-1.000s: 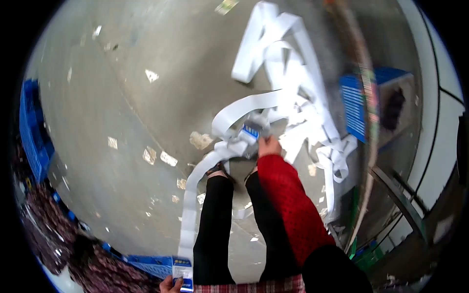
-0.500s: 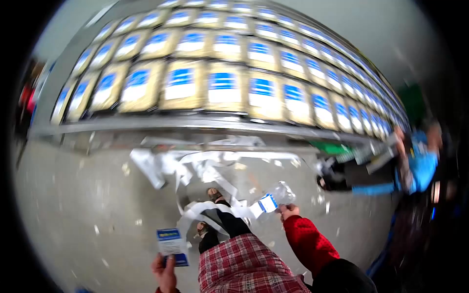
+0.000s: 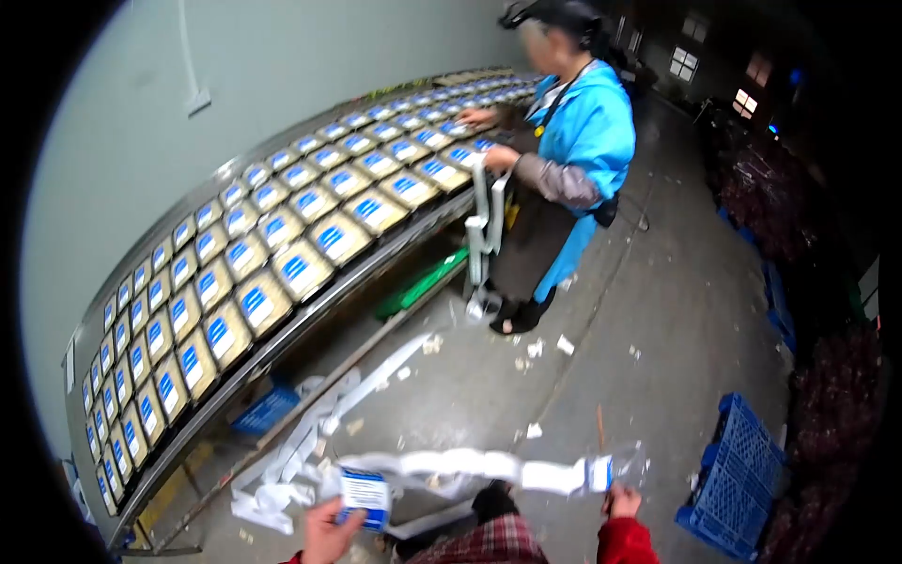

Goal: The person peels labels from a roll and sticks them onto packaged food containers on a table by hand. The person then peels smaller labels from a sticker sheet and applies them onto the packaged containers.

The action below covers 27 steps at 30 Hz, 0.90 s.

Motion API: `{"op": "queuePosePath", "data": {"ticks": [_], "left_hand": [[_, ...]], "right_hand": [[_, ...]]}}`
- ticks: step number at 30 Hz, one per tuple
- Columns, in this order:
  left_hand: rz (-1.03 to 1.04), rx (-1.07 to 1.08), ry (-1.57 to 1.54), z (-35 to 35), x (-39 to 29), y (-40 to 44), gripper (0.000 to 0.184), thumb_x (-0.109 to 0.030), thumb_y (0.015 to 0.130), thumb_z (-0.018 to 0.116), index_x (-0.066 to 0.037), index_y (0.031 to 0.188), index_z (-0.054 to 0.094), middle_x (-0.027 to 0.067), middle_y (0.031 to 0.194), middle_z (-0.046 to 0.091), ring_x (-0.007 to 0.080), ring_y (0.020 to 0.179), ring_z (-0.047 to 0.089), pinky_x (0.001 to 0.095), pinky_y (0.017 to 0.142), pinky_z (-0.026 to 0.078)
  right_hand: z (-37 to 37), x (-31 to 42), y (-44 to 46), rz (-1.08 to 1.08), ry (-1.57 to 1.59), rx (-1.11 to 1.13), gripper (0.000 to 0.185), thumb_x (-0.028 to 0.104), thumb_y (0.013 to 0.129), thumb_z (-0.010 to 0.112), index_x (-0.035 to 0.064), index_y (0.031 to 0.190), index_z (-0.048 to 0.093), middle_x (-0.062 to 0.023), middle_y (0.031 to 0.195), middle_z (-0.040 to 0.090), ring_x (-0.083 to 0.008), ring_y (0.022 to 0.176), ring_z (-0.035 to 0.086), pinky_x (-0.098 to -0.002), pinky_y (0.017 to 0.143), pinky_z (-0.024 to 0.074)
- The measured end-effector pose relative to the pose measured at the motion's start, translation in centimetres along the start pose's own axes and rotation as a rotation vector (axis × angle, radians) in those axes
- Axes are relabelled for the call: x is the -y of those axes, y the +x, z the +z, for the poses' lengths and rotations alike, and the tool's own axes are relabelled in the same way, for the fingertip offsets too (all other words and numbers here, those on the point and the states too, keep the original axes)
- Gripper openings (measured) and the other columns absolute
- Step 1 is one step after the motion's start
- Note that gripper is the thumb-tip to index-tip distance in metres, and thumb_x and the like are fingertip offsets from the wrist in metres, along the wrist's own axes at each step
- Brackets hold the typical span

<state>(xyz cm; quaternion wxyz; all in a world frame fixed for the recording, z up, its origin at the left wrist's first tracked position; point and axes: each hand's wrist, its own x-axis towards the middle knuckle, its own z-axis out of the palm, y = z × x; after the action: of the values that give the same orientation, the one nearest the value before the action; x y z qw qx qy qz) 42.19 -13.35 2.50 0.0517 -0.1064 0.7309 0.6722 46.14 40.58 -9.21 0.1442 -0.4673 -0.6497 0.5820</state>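
My left hand pinches a blue and white label at the lower centre. A long white label strip runs from beside it toward my right hand. That hand's fingers are closed on a clear plastic piece, with a blue and white label at the strip's end. More white strip trails on the floor below the table.
A long table on the left bears rows of labelled packs. A co-worker in blue stands at it, holding a strip. A blue pallet lies right; dark wrapped sacks stand beyond. Scraps litter the floor.
The view has swung from the floor up to the table and co-worker. My hands are now farther apart than half a second ago, with the strip stretched between them.
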Motion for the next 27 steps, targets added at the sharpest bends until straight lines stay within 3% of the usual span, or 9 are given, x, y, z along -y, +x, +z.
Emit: {"op": "queuePosePath", "data": {"ticks": [2, 6, 10, 16, 20, 22, 23, 26, 27], "left_hand": [[-0.135, 0.191, -0.055, 10.1, -2.0, 3.7, 0.017, -0.004, 0.088, 0.071, 0.002, 0.103, 0.071, 0.0039, 0.092, 0.073, 0.0091, 0.082, 0.065, 0.0268, 0.074, 0.053], [-0.096, 0.452, 0.058, 26.8, -5.9, 8.9, 0.021, -0.014, 0.091, 0.071, 0.001, 0.107, 0.071, 0.0008, 0.089, 0.071, 0.0055, 0.081, 0.06, 0.0239, 0.073, 0.051], [-0.095, 0.536, 0.1, 36.5, -10.6, 13.0, 0.024, -0.015, 0.091, 0.071, 0.001, 0.109, 0.07, 0.0018, 0.092, 0.072, 0.0061, 0.081, 0.061, 0.0248, 0.073, 0.051], [-0.06, 0.525, 0.252, 51.3, -16.0, 21.5, 0.02, -0.015, 0.09, 0.072, 0.003, 0.1, 0.072, 0.0019, 0.083, 0.071, 0.0053, 0.074, 0.062, 0.0247, 0.068, 0.051], [0.113, 0.902, 0.563, 68.3, -11.9, 27.1, 0.024, -0.02, 0.091, 0.072, -0.001, 0.106, 0.072, 0.0004, 0.087, 0.072, 0.0042, 0.079, 0.061, 0.0232, 0.07, 0.051], [-0.005, 0.897, 0.181, 78.3, -13.1, 26.6, 0.027, -0.022, 0.091, 0.072, -0.002, 0.109, 0.071, -0.0004, 0.088, 0.072, 0.0032, 0.08, 0.059, 0.0233, 0.072, 0.05], [0.175, 1.014, 0.416, 81.3, -14.6, 27.0, 0.027, -0.023, 0.092, 0.071, -0.004, 0.111, 0.071, -0.0008, 0.091, 0.071, 0.0031, 0.082, 0.058, 0.024, 0.075, 0.049], [0.079, 1.294, 0.291, 90.4, -23.1, 27.9, 0.029, -0.02, 0.096, 0.066, 0.0, 0.118, 0.066, -0.0007, 0.099, 0.069, 0.0034, 0.089, 0.055, 0.0236, 0.08, 0.048], [0.08, 1.368, 0.124, 93.4, -24.8, 28.8, 0.031, -0.016, 0.096, 0.065, 0.002, 0.122, 0.063, 0.0007, 0.105, 0.069, 0.0041, 0.094, 0.055, 0.0232, 0.085, 0.047]], "right_hand": [[-3.9, -4.9, 6.2, -0.043, 0.046, 0.035, 0.023, 0.009, 0.077, 0.065, 0.0018, 0.06, 0.052, -0.0099, 0.05, 0.053, -0.0185, 0.035, 0.046, -0.0328, 0.031, 0.0308], [-10.2, 0.4, 10.9, 0.325, -0.151, -0.069, 0.025, 0.023, 0.083, 0.074, 0.0, 0.079, 0.065, -0.0038, 0.063, 0.057, -0.0123, 0.046, 0.047, -0.0274, 0.041, 0.0346], [-9.5, 8.4, 20.0, 0.172, 0.261, -0.061, 0.017, 0.008, 0.083, 0.066, -0.0064, 0.08, 0.058, -0.0094, 0.058, 0.055, -0.0161, 0.037, 0.044, -0.0332, 0.033, 0.0338], [-8.5, 26.9, 34.3, -0.086, 0.387, 0.274, 0.02, 0.012, 0.088, 0.068, -0.0034, 0.078, 0.06, -0.0066, 0.056, 0.053, -0.014, 0.041, 0.046, -0.0294, 0.039, 0.0356], [-17.9, 32.0, 45.1, -0.24, 0.33, 0.169, 0.017, 0.012, 0.088, 0.07, -0.003, 0.087, 0.062, -0.0054, 0.059, 0.056, -0.0133, 0.042, 0.048, -0.0282, 0.04, 0.0374], [-24.6, 30.8, 49.9, -0.142, 0.291, 0.074, 0.016, 0.012, 0.088, 0.07, -0.0013, 0.087, 0.061, -0.005, 0.062, 0.058, -0.0123, 0.044, 0.048, -0.0285, 0.04, 0.0379], [-28.4, 29.6, 52.0, -0.134, 0.302, -0.05, 0.016, 0.013, 0.088, 0.069, -0.0014, 0.086, 0.061, -0.0064, 0.062, 0.058, -0.0132, 0.043, 0.049, -0.0294, 0.038, 0.0379], [-36.7, 23.0, 55.0, 0.008, 0.276, -0.346, 0.015, 0.012, 0.087, 0.068, -0.001, 0.087, 0.061, -0.0079, 0.064, 0.059, -0.0131, 0.042, 0.048, -0.0304, 0.036, 0.0371], [-37.6, 23.5, 53.1, -0.047, 0.32, -0.451, 0.019, 0.019, 0.086, 0.072, 0.002, 0.085, 0.065, 0.0015, 0.061, 0.05, -0.0102, 0.049, 0.042, -0.0275, 0.044, 0.0315]]}}
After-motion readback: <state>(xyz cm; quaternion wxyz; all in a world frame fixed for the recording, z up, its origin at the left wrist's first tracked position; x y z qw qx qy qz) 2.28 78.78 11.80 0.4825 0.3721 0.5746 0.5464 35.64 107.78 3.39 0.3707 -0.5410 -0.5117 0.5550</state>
